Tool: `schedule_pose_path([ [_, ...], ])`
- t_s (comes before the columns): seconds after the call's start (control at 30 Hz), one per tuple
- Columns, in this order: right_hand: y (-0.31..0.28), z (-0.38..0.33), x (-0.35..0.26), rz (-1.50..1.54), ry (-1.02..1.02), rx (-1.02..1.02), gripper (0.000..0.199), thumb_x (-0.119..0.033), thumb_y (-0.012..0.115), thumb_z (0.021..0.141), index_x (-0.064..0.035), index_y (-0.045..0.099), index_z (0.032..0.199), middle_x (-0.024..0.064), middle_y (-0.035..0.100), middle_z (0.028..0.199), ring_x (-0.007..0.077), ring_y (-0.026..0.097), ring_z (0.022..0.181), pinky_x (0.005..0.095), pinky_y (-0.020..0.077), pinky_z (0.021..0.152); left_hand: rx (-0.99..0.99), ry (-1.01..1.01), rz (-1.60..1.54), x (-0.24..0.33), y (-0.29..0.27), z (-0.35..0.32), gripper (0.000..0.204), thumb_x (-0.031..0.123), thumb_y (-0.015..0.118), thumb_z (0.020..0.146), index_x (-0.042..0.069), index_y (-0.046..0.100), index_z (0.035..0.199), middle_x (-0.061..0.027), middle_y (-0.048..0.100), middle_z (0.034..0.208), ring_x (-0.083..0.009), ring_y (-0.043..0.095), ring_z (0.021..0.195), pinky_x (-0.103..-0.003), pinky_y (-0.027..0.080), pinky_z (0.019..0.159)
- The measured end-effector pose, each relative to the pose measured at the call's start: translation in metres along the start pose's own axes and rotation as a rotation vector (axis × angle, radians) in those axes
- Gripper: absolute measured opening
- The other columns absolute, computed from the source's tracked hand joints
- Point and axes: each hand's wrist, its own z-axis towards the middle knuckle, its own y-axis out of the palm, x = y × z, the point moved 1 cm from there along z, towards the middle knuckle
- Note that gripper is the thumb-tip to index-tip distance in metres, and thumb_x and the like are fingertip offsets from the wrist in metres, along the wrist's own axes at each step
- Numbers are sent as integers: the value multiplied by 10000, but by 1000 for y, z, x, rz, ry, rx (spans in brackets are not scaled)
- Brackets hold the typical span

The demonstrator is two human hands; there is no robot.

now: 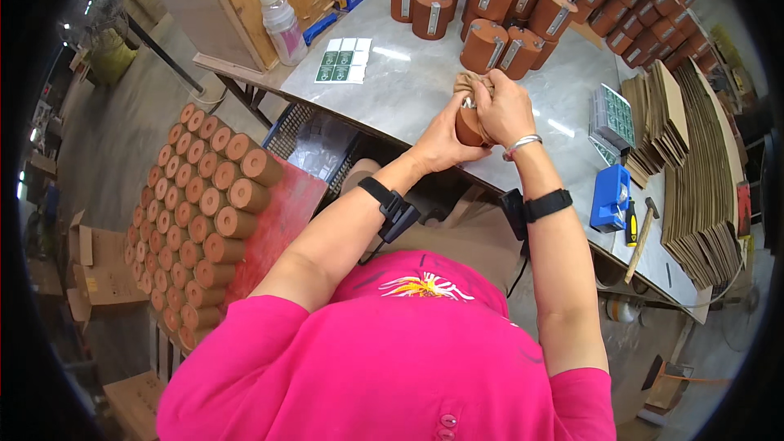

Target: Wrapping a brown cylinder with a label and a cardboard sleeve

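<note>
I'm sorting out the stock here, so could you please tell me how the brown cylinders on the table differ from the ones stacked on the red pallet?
The cylinders on the table stand upright and carry a grey strip on the side; the cylinders on the pallet lie on their sides, round ends outward, with no strip visible. The table group is loosely clustered, the pallet group stacked in tight rows. Both are brown and round.

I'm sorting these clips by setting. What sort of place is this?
Probably a factory packing bench: brown cylinders stacked in rows, flat cardboard sheets piled on the table, and label sheets.
</note>
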Motion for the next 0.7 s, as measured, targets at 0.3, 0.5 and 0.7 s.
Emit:
schedule_pose_path([
  [0.3, -32, -33, 88, -318, 283, 118, 307, -331, 647, 879, -29, 644, 933, 242, 673, 1029, 448, 633, 948, 497, 510, 812, -25, 58, 48, 1, -3, -2, 969, 195, 893, 651, 89, 345, 1444, -119, 568, 1289, -225, 551, 1197, -362, 434, 1044],
  [0.5, -14, -106, 100, -457, -16, 197, 305, -322, 684, 866, -84, 691, 1056, 151, 627, 1220, 382, 553, 1123, 415, 460, 927, -142, 16, -83, -2, -12, 6, 924, 248, 891, 662, 76, 380, 1411, -132, 587, 1278, -234, 568, 1179, -355, 452, 1021],
  [0.7, -16, -102, 84, 98, 197, 43, 253, -142, 667, 902, -52, 674, 1138, 149, 688, 1060, 311, 650, 974, 372, 499, 858, -69, -254, -310, 31, 5, 8, 668, 447, 791, 809, 40, 551, 1281, -104, 651, 1148, -193, 633, 1050, -322, 513, 913],
])
